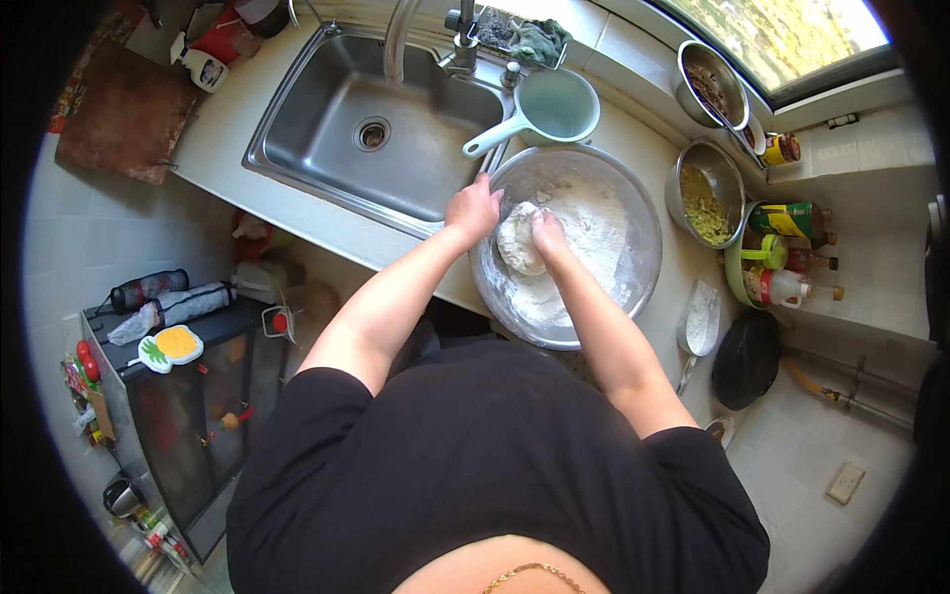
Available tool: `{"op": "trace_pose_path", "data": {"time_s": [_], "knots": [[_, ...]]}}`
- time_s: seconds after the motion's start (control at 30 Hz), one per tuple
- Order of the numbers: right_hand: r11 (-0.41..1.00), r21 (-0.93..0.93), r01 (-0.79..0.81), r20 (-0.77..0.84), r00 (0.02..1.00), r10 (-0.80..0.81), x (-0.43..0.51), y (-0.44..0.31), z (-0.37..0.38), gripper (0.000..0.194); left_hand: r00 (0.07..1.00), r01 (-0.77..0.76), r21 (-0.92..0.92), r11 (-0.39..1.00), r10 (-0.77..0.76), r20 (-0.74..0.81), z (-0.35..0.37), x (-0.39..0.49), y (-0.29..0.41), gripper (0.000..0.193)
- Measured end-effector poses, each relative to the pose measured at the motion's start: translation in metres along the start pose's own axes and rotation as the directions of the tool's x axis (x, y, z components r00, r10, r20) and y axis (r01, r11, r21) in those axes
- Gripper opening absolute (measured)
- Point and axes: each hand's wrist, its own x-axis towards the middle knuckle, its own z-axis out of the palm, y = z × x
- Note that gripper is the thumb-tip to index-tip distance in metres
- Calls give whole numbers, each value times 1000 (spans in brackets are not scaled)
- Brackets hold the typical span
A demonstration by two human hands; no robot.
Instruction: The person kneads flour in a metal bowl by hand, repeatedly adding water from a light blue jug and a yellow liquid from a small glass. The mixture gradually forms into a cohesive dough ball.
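Note:
A large metal bowl (pixel 644 223) stands on the counter, with loose white flour (pixel 594 223) spread over its bottom. Inside it, at the left, lies a rough lump of dough (pixel 519 241) dusted with flour. My right hand (pixel 548 234) presses on the dough's right side, its fingers curled against it. With my left hand (pixel 475 208) I grip the bowl's left rim beside the sink. Just behind the bowl, a pale green dipper (pixel 560 104) holds water, its handle pointing over the sink edge.
A steel sink (pixel 326 141) with a faucet (pixel 466 52) lies left of the bowl. To the right are a bowl of chopped greenish food (pixel 705 189), a scoop of flour (pixel 700 319), a black round object (pixel 746 360) and a basin of bottles (pixel 735 271). Another metal bowl (pixel 712 82) sits by the window.

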Motion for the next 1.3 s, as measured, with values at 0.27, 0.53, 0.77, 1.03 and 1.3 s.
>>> {"op": "trace_pose_path", "data": {"time_s": [0.27,0.53,0.77,1.03,1.3], "knots": [[898,-155,412,82,911,-403,-17,-55,-21,39,999,-7,46,999,9,-32,4,0,-2,28],[576,-359,734,-216,535,-817,-82,1,-2,10,1000,-23,22,999,23,-10,3,1,-2,27],[858,-377,350,-235,860,-454,18,-37,36,17,998,-56,-6,998,56,-10,1,3,-3,31],[976,207,-69,-308,942,132,-2,-35,3,42,999,-42,-51,998,43,8,-2,4,-3,30],[978,137,158,-41,987,-153,3,-37,-17,44,998,-58,-49,997,58,7,1,5,-5,29]]}}
